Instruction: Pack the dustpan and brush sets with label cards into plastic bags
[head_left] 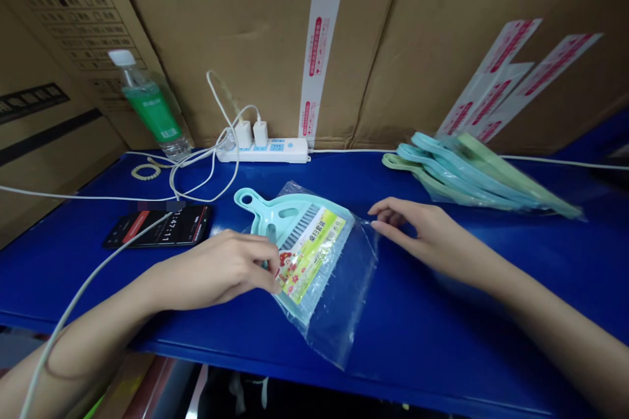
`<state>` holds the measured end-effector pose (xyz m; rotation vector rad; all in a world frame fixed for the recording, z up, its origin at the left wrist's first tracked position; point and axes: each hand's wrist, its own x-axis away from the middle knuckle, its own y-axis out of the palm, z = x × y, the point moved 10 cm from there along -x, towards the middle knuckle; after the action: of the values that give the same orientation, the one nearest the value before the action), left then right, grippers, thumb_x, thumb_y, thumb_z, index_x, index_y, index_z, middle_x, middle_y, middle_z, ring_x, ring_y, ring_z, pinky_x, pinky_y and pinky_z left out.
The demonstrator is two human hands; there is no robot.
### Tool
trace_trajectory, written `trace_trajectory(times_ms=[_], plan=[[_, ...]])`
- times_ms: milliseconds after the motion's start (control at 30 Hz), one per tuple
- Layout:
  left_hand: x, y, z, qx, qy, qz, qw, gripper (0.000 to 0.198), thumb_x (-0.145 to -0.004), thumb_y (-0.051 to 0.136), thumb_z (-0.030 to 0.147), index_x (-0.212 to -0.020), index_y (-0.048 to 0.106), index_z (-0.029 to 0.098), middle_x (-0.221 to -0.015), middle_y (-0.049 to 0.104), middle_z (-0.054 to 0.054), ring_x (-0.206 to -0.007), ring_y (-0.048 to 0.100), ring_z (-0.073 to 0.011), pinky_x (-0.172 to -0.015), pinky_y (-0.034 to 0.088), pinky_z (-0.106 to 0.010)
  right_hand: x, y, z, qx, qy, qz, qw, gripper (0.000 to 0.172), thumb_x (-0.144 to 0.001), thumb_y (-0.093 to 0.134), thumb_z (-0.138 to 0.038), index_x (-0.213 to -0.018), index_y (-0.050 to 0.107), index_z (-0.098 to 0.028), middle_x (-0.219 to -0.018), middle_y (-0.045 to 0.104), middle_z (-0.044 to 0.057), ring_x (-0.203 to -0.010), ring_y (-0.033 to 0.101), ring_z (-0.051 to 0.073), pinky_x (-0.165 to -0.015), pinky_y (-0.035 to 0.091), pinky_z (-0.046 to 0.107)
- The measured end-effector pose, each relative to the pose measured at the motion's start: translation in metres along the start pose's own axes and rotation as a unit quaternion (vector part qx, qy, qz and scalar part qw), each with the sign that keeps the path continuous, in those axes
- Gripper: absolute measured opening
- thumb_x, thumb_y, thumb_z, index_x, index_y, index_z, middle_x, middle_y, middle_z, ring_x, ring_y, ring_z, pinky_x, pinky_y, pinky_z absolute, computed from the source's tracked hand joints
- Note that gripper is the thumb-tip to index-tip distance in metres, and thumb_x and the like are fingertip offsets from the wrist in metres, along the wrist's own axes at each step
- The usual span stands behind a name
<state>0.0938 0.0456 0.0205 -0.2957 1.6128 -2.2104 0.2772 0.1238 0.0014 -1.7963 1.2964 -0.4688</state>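
A light-blue dustpan [268, 209] lies on the blue table with a grey-bristled brush [301, 226] in it, both inside a clear plastic bag [351, 301]. Over the brush sits a yellow-green printed label card [314, 252]. My left hand [236, 268] is closed at the left edge of the package, its fingertips against the label side. At the bag's upper right edge, the thumb and forefinger of my right hand [417, 229] pinch the plastic film. The package lies flat, its handle pointing to the upper left.
Several bagged blue and green dustpans [472, 170] are stacked at the back right. A phone [160, 227], a tilted bottle [152, 108] and a power strip [268, 152] with loose white cables are on the left. Cardboard boxes [255, 33] wall off the back. One cable crosses over my left forearm.
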Motion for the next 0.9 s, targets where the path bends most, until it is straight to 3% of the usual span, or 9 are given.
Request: trace_trajectory(times_ms=[200, 300, 467, 667, 900], plan=[[0.000, -0.004, -0.001, -0.011, 0.009, 0.018, 1.000, 0.035, -0.094, 0.038, 0.005, -0.091, 0.069, 0.021, -0.091, 0.067, -0.002, -0.080, 0.062, -0.0142, -0.065, 0.046, -0.025, 0.004, 0.022, -0.007, -0.039, -0.006, -0.065, 0.997, 0.040, -0.089, 0.045, -0.045, -0.117, 0.056, -0.019, -0.068, 0.058, -0.001, -0.057, 0.054, 0.017, -0.053, 0.045, 0.030], [0.000, -0.005, -0.001, -0.018, 0.008, 0.023, 1.000, 0.035, -0.094, 0.038, 0.006, -0.091, 0.069, 0.022, -0.089, 0.067, -0.002, -0.079, 0.062, -0.0143, -0.065, 0.046, -0.025, 0.006, 0.022, -0.004, -0.001, -0.001, -0.080, 0.997, 0.043, -0.088, 0.046, -0.045, -0.121, 0.057, -0.019, -0.063, 0.051, -0.003, -0.053, 0.049, 0.015, -0.050, 0.040, 0.029], [0.000, -0.006, -0.004, -0.061, 0.000, 0.047, 0.997, 0.038, -0.095, 0.033, 0.006, -0.087, 0.067, 0.021, -0.093, 0.065, -0.004, -0.081, 0.062, -0.0146, -0.067, 0.047, -0.025, 0.010, 0.022, -0.004, -0.008, 0.004, -0.116, 0.993, 0.052, -0.088, 0.047, -0.047, -0.129, 0.054, -0.016, -0.066, 0.052, -0.002, -0.054, 0.050, 0.014, -0.051, 0.040, 0.028], [0.002, -0.007, -0.011, -0.179, -0.026, 0.076, 0.981, 0.040, -0.092, 0.032, 0.002, -0.089, 0.067, 0.021, -0.099, 0.062, -0.005, -0.079, 0.061, -0.0136, -0.061, 0.045, -0.021, 0.018, 0.026, -0.011, -0.002, -0.014, -0.149, 0.989, 0.066, -0.088, 0.047, -0.035, -0.149, 0.032, -0.017, -0.063, 0.053, -0.005, -0.051, 0.049, 0.013, -0.051, 0.039, 0.025], [0.001, -0.016, -0.008, -0.289, -0.027, 0.129, 0.948, 0.039, -0.094, 0.031, 0.004, -0.084, 0.067, 0.017, -0.089, 0.063, -0.004, -0.059, 0.055, -0.0107, -0.050, 0.040, -0.021, 0.027, 0.033, -0.018, 0.029, -0.037, -0.194, 0.980, 0.048, -0.088, 0.047, -0.032, -0.135, 0.045, -0.021, -0.058, 0.053, -0.006, -0.047, 0.048, 0.013, -0.047, 0.035, 0.025]])
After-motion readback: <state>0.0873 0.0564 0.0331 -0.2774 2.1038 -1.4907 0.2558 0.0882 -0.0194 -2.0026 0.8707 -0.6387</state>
